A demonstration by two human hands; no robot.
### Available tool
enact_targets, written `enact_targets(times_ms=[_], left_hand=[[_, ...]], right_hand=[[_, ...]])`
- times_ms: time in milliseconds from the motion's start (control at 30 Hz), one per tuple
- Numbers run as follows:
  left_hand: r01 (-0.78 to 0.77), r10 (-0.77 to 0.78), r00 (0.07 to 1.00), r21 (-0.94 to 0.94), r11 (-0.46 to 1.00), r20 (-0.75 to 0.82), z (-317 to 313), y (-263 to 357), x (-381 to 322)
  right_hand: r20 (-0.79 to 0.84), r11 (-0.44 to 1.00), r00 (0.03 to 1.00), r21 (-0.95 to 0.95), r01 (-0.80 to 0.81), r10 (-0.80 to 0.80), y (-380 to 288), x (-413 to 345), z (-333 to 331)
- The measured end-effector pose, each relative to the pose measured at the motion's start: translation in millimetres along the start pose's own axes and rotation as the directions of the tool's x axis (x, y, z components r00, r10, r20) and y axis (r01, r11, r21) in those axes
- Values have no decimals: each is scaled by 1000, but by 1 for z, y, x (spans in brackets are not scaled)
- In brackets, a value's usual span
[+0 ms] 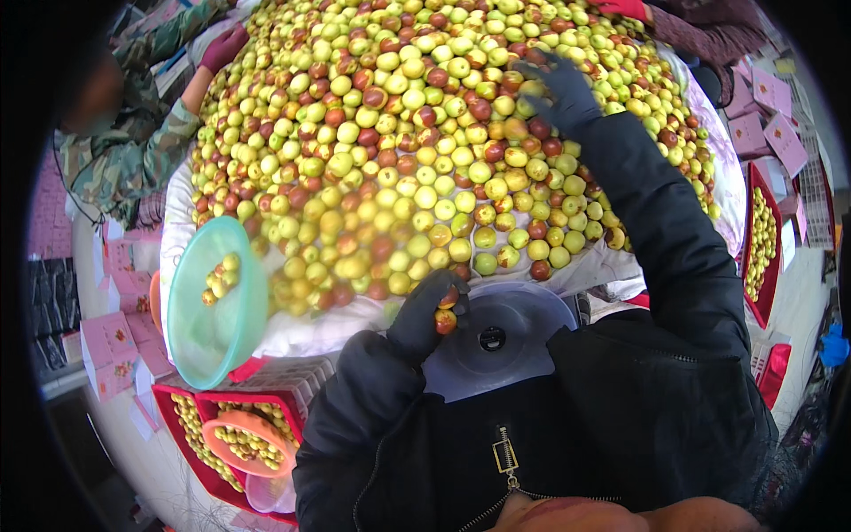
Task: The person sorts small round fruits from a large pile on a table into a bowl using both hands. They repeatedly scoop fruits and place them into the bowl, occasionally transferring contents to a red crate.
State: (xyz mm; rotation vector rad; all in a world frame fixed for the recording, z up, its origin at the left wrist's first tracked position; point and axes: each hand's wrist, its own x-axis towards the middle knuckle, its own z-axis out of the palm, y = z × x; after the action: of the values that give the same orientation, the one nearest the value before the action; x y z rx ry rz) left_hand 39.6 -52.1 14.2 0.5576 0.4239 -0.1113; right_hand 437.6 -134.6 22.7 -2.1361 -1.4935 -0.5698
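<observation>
A large heap of green and red-brown jujubes [412,133] covers the cloth-lined table before me. My left hand [419,316], in a dark glove, holds two reddish jujubes [446,311] at the heap's near edge. Beside and partly under it is a translucent purple plastic basin [532,319], with a dark round label on its bottom and no fruit in the part I can see. Reaching out over the right side of the pile, my right hand [565,93] has its gloved fingers spread among the jujubes. Whether its fingertips touch any fruit is hard to tell.
A mint-green basin [216,319] with a few jujubes stands at the table's left corner. Below it, red-lined crates [199,405] hold jujubes and an orange basin [282,465]. Co-workers' gloved hands [226,48] are at the far left and far right. Pink cartons [110,346] lie around.
</observation>
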Motion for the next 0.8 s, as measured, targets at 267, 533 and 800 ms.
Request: enact_targets(times_ms=[267,533,800], left_hand=[[-3,7,999,104,995,-32,-3,0,4],[-111,111,994,-19,994,-27,-1,3,2],[-307,327,944,448,840,33,10,3,-10]], right_hand=[[328,890,827,-140,-435,456,106,30,36],[309,776,909,484,-405,281,-118,0,-51],[206,776,886,589,227,-415,-268,0,-14]])
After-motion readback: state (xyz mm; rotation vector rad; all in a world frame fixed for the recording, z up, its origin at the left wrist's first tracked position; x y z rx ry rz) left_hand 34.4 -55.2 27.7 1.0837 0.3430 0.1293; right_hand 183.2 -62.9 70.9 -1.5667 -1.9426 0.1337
